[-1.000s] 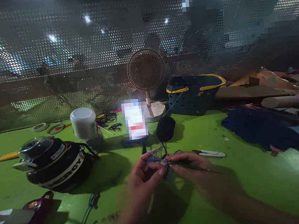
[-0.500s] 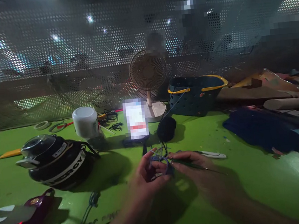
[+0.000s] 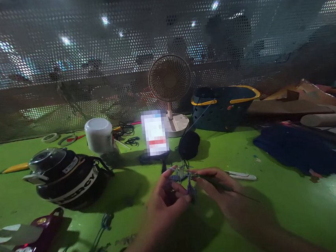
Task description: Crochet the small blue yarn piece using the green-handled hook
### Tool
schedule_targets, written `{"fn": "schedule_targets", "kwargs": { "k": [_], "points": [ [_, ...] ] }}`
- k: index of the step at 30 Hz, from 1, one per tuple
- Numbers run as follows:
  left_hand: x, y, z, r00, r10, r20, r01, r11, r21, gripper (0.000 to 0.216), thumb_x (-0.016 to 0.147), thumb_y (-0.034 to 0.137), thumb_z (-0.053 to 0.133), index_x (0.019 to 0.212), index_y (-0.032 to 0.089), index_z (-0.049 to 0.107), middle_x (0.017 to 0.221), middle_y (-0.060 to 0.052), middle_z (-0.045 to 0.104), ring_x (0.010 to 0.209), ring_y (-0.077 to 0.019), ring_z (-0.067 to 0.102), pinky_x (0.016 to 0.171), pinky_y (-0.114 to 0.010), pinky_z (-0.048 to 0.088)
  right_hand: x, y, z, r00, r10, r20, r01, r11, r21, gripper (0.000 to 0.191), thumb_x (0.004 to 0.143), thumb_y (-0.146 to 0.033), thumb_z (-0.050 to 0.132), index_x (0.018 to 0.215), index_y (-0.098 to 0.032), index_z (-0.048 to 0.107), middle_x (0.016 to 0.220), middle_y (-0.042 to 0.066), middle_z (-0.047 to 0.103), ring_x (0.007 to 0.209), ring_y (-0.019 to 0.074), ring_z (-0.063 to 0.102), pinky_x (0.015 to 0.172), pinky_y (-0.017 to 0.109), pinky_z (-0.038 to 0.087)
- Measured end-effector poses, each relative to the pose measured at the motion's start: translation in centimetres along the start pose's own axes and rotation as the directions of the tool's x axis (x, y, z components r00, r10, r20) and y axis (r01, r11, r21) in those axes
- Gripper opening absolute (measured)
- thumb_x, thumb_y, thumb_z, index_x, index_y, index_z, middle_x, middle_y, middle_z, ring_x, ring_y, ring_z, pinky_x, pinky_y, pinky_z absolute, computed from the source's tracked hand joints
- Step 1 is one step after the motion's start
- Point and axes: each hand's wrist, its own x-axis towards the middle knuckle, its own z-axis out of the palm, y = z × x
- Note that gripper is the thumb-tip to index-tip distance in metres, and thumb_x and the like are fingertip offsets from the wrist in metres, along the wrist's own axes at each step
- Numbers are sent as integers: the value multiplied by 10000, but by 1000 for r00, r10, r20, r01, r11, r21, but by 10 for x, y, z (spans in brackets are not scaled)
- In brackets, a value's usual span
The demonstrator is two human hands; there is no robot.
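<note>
Over the green table (image 3: 283,210), my left hand (image 3: 166,199) pinches a small blue and purple crochet piece (image 3: 182,179) with yarn looped over its fingers. My right hand (image 3: 221,190) meets it from the right, fingers closed on a thin crochet hook (image 3: 236,192) whose handle points right and toward me. A strand of yarn runs up from the piece to a dark yarn ball (image 3: 189,144) just behind the hands.
A black helmet (image 3: 66,177) lies at left, with a white jar (image 3: 99,135) and a phone (image 3: 155,133) behind. A small fan (image 3: 169,82) and a dark basket (image 3: 224,106) stand at the back. White snips (image 3: 241,175) lie right of my hands. Dark cloth (image 3: 300,147) fills the right.
My hands have stayed together on the piece. The left fingers have spread and shifted slightly, and the view has drifted a little to the left.
</note>
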Motion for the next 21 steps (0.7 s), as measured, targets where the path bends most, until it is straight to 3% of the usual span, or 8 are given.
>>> {"fn": "schedule_targets", "kwargs": {
  "k": [7, 14, 21],
  "points": [
    [0, 4, 2, 998, -25, -66, 26, 1000, 17, 573, 648, 151, 812, 1176, 191, 593, 747, 28, 641, 696, -113, 585, 660, -229, 444, -3, 14, -1, 990, -128, 61, 126, 992, 33, 119, 875, -354, 656, 982, -302, 653, 1098, -13, 714, 1054, 145, 667, 921, 246, 543],
    [3, 4, -1, 995, -16, -100, 20, 999, 36, 524, 676, 191, 821, 1157, 186, 613, 744, 21, 653, 655, -102, 577, 621, -215, 446, -1, 9, -5, 971, -237, 41, 239, 971, -30, 91, 883, -306, 646, 971, -297, 666, 1040, -16, 711, 1007, 136, 679, 919, 234, 545],
    [2, 3, -1, 997, -14, -82, 13, 1000, -14, 765, 649, 179, 839, 1339, 179, 509, 746, 14, 643, 663, -112, 567, 619, -221, 440, -3, 18, -8, 956, -292, 24, 293, 955, -44, 119, 890, -243, 645, 985, -314, 645, 1054, -25, 687, 1006, 142, 665, 925, 277, 543]
  ]
}}
